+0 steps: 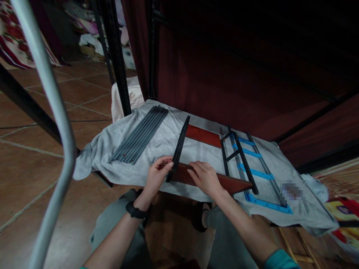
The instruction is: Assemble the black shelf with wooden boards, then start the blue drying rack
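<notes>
Left hand pinching the near end of the black rail, centre frame. Right hand pressed flat, fingers spread, on the red-brown board. Grey rods upper left on grey cloth; blue-rung frame right.

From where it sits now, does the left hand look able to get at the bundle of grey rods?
Probably yes: the left hand grips the black bar, and only bare grey cloth lies between it and the grey rods.

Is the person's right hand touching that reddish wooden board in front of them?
Touching. The head view shows the right hand lying flat on the near reddish wooden board, fingers pressed along its top edge, with no gap between them.
</notes>
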`<action>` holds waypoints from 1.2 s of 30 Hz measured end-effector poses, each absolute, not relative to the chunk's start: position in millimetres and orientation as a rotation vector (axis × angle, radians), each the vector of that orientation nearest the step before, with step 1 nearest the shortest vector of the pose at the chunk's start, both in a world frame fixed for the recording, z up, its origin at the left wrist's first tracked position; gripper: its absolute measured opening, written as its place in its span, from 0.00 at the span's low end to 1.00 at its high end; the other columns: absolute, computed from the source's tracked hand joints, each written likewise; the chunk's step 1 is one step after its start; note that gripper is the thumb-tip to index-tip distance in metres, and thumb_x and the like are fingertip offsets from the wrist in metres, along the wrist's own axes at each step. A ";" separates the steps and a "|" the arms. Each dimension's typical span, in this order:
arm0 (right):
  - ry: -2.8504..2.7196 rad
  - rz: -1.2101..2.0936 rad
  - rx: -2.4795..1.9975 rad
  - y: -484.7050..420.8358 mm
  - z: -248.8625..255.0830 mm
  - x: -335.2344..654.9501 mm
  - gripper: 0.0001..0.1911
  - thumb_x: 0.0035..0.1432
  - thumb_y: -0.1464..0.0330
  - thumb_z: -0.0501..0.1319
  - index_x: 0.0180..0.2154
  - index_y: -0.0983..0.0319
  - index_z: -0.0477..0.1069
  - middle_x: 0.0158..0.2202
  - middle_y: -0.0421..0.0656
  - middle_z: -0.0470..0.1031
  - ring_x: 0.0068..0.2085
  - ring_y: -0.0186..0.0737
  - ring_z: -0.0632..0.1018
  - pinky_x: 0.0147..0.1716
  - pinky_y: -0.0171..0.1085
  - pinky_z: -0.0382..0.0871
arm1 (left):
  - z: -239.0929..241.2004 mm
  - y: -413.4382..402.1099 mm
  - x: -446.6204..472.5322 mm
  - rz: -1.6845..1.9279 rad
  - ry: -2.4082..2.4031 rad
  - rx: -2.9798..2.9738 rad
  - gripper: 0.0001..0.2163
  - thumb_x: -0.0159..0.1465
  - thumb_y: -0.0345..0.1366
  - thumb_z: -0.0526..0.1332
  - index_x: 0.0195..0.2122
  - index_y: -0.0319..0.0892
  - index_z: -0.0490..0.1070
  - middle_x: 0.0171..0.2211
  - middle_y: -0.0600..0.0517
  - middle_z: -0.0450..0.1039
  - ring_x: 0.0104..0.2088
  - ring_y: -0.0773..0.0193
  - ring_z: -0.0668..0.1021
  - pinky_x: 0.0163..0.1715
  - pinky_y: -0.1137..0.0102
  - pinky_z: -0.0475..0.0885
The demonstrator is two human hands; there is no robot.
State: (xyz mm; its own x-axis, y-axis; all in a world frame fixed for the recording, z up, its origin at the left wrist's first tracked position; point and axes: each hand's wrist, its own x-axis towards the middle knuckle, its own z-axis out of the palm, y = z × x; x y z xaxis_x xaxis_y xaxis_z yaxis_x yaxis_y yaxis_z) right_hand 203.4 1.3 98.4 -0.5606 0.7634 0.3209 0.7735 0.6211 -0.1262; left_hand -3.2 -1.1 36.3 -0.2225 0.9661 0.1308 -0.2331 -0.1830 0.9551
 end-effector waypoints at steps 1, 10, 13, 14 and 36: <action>-2.502 -0.040 -1.231 1.0 98.3 203.7 0.14 0.68 0.63 0.53 0.49 0.61 0.70 0.43 0.46 0.78 0.43 0.44 0.77 0.45 0.42 0.67 | 35.7 -0.2 -2.5 1.598 1.092 1.023 0.11 0.56 0.40 0.69 0.38 0.42 0.78 0.31 0.53 0.75 0.31 0.67 0.74 0.34 0.72 0.70; -2.513 -0.006 -1.228 0.8 97.7 204.5 0.14 0.69 0.63 0.51 0.50 0.60 0.70 0.44 0.47 0.78 0.43 0.43 0.77 0.46 0.41 0.67 | 35.4 -0.9 -4.3 1.571 1.050 1.066 0.12 0.57 0.40 0.68 0.41 0.43 0.79 0.36 0.51 0.76 0.35 0.65 0.76 0.38 0.71 0.70; -2.505 -0.010 -1.224 0.9 97.0 204.6 0.14 0.69 0.63 0.51 0.50 0.60 0.70 0.43 0.47 0.78 0.43 0.43 0.77 0.46 0.42 0.67 | 35.4 -0.6 -2.5 1.594 1.071 1.004 0.13 0.56 0.40 0.69 0.41 0.42 0.78 0.33 0.52 0.76 0.33 0.66 0.75 0.35 0.71 0.70; -2.503 -0.011 -1.223 0.9 97.0 204.5 0.15 0.69 0.63 0.51 0.50 0.60 0.70 0.43 0.47 0.78 0.43 0.43 0.77 0.46 0.42 0.67 | 35.3 -0.3 -1.9 1.603 1.083 0.996 0.12 0.55 0.40 0.69 0.39 0.42 0.78 0.31 0.53 0.75 0.31 0.66 0.74 0.34 0.72 0.69; -2.548 -0.011 -1.254 1.5 98.6 203.7 0.15 0.69 0.63 0.50 0.51 0.60 0.69 0.43 0.46 0.78 0.43 0.43 0.77 0.45 0.41 0.67 | 47.5 -4.4 -3.1 1.615 1.011 1.058 0.15 0.57 0.38 0.68 0.45 0.42 0.74 0.38 0.50 0.76 0.39 0.64 0.76 0.43 0.70 0.70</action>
State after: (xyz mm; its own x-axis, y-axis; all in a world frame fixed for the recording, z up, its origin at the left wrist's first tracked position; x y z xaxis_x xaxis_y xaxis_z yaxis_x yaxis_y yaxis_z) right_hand 203.7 1.5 98.6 -0.5739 0.7733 0.2695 0.7756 0.6189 -0.1243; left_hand -3.1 -4.4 47.5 -0.2013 0.9620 0.1846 -0.2543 -0.2334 0.9386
